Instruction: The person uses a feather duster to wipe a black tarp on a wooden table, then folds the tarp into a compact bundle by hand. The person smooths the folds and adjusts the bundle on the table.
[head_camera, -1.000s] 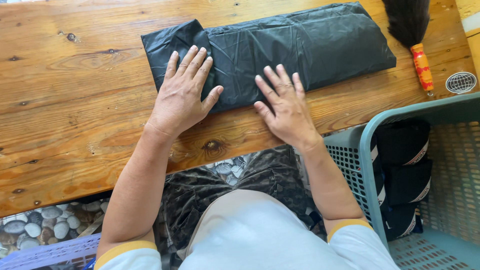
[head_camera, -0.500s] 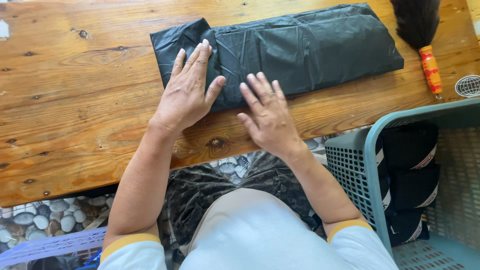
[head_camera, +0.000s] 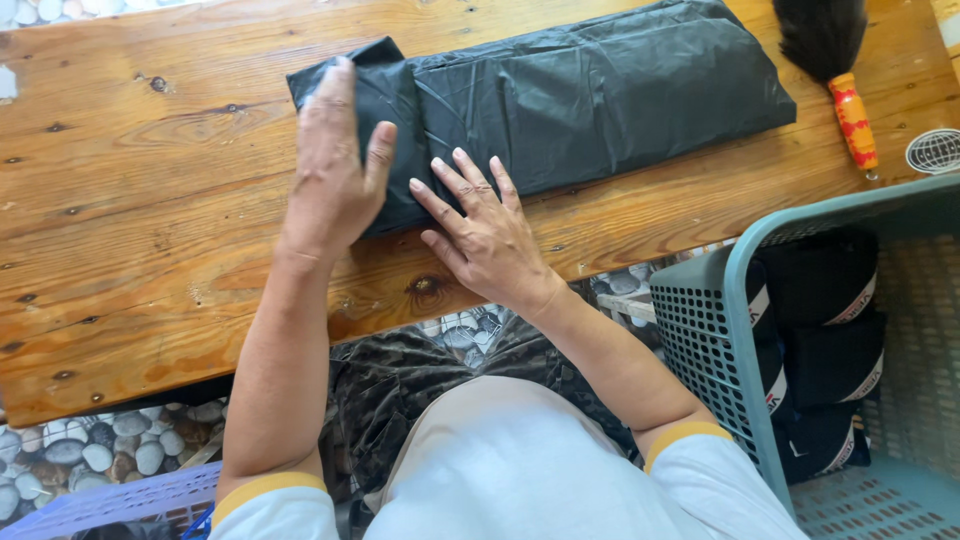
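Both palms flat and open, gripping nothing: left hand (head_camera: 335, 170) and right hand (head_camera: 480, 235) press the folded black bag (head_camera: 600, 100), whose slick left end could slide and unfold.

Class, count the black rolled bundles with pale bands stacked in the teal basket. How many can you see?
3, stacked by the teal basket wall: top, middle, bottom. Others may lie hidden.

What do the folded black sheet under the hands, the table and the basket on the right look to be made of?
The folded black sheet looks like thin plastic film: slightly glossy, with fine sharp creases. The table is wood, with visible grain and knots and a varnished sheen. The basket seems moulded plastic, teal, with a perforated grid wall.
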